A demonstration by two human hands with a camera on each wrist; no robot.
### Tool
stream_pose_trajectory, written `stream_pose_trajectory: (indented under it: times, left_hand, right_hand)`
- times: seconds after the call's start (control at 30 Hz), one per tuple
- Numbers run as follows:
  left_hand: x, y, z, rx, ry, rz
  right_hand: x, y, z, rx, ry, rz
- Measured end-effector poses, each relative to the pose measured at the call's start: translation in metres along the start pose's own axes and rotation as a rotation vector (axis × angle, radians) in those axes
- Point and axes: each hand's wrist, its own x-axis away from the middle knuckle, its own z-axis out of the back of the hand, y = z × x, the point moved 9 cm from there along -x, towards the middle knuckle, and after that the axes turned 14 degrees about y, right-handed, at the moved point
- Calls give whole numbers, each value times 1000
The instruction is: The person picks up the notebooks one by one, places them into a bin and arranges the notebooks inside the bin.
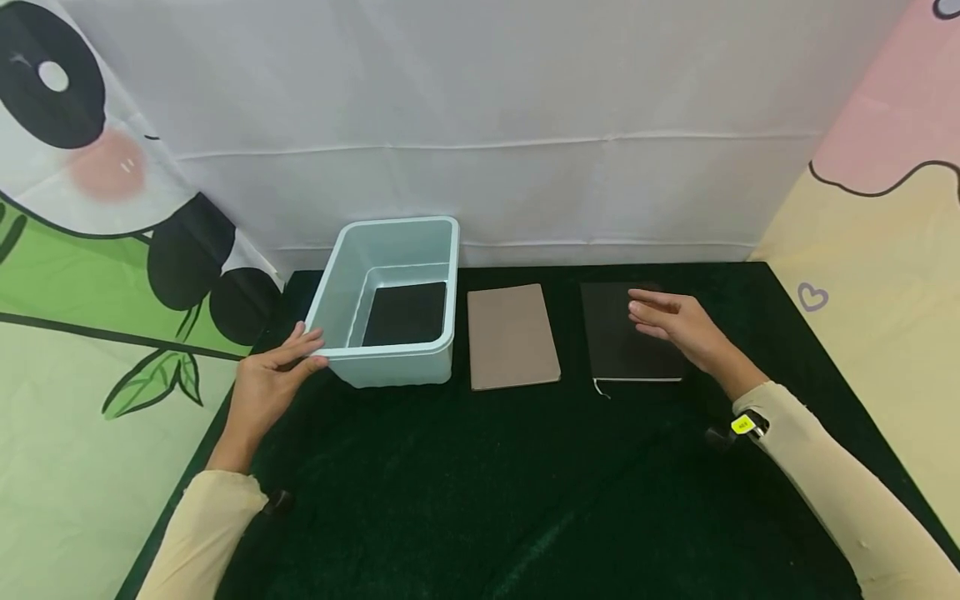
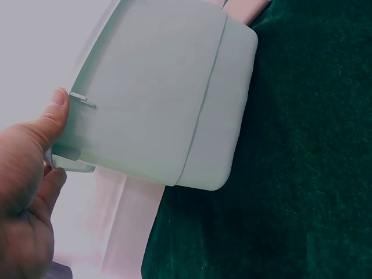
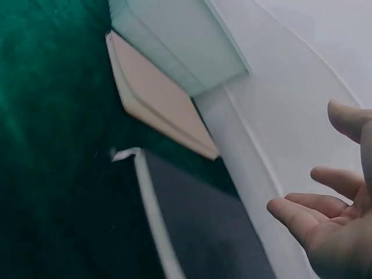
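At the near left corner of a pale blue-green plastic bin (image 1: 390,368), my left hand (image 1: 266,379) pinches the rim between thumb and fingers. The left wrist view shows the thumb (image 2: 53,119) against the bin's outer side. Flat inside the bin lies a dark rectangular item (image 1: 405,315). My right hand (image 1: 678,325) hovers over a black notebook (image 1: 626,346), its fingers loosely extended and holding nothing. A white ribbon marker (image 1: 602,389) sticks out from that notebook's near edge. Between bin and black notebook lies a beige notebook (image 1: 512,337), closed.
Dark green velvet cloth (image 1: 465,492) covers the table. A white fabric backdrop (image 1: 525,200) rises along the far edge. Printed cartoon panels stand at the left (image 1: 67,400) and right (image 1: 885,333) sides.
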Motion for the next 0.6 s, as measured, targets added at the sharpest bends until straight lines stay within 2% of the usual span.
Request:
stream_pose_trajectory:
  times: [0.13,0.37,0.6]
  left_hand:
    - [0,0,1,0,8,1]
    - [1,-2,2,7,27,-16]
    - [0,-2,0,10,27,-26]
  right_hand:
    - [6,20,15,19,43,-27]
    - [13,46,35,253,105,-8]
    - [22,61,47,331,150,11]
